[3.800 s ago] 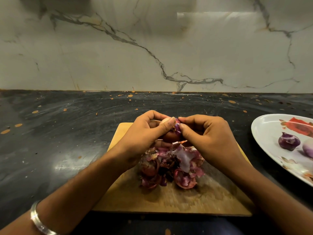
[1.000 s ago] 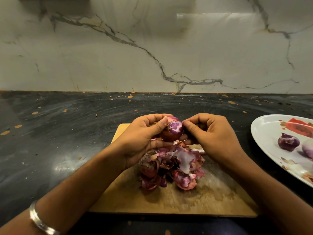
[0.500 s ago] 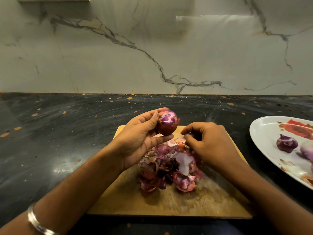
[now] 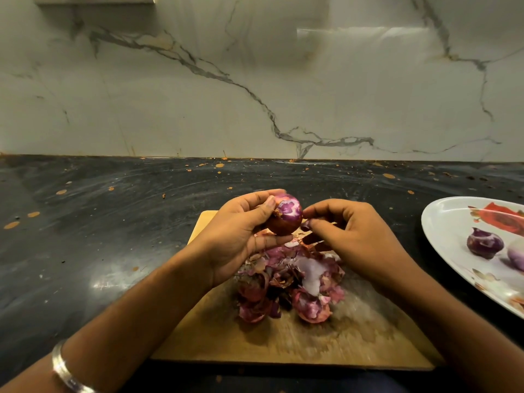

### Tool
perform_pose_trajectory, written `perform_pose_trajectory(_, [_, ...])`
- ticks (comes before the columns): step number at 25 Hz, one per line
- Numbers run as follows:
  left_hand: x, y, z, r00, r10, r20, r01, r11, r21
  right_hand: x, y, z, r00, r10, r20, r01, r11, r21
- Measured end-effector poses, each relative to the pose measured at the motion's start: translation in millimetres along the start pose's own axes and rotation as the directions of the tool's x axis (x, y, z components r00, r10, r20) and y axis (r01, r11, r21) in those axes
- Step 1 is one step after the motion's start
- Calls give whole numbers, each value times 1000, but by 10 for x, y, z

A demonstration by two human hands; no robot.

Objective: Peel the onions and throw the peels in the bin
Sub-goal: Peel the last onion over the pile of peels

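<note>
My left hand (image 4: 235, 236) holds a small red onion (image 4: 286, 219) above the far end of the wooden cutting board (image 4: 283, 344). The onion is partly peeled: purple-white flesh shows on top and brown skin lower down. My right hand (image 4: 357, 236) is beside it on the right, fingers curled. Its thumb and forefinger pinch a bit of peel at the onion's right side. A heap of purple and brown onion peels (image 4: 289, 282) lies on the board under both hands. No bin is in view.
At the right edge, a white flowered plate (image 4: 442, 222) holds a peeled purple onion (image 4: 485, 245) and part of another (image 4: 516, 258). The dark speckled counter (image 4: 113, 222) runs to the marble wall behind. A silver bangle (image 4: 65, 370) is on my left wrist.
My left hand has lifted the onion a little and turned it. My right hand dipped to the peel heap half a second ago and has come back up to the onion's side.
</note>
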State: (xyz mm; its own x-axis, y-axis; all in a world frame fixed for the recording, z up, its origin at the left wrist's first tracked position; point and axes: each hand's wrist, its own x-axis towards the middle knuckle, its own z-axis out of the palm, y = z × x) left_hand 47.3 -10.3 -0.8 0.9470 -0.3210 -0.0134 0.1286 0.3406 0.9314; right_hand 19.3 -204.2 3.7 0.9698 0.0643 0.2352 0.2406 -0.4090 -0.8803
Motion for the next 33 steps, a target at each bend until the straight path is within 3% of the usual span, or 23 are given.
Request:
perform_pose_trajectory(2, [-10,-18,15,1000,8,18,-8,1000,19,-2,-7,24,999,36,25,-39,989,141])
perform_pose_trajectory(4, [-22,-34,27,999,10,33,-12,999,48,-2,9,43,999,34,15,-36,984,173])
perform_pose_trajectory(10, [-40,-82,51,998,60,31,-64,986,157,-3,29,88,998,-58,-27,58,998,9])
perform_pose_trajectory(16, [-60,-121,93,991,129,28,-132,961,243,6,23,112,996,-63,-65,59,997,-52])
perform_pose_trajectory(24, [-77,-127,108,988,150,25,-152,960,233,-7,5,125,985,-128,-119,110,983,-150])
perform_pose_trajectory(27, [-73,-111,104,989,146,30,-149,969,196,14,28,103,985,-115,-129,106,991,-79])
perform_pose_trajectory(33, [-41,-45,51,996,86,27,-88,992,95,33,61,84,1000,-19,-2,19,983,184])
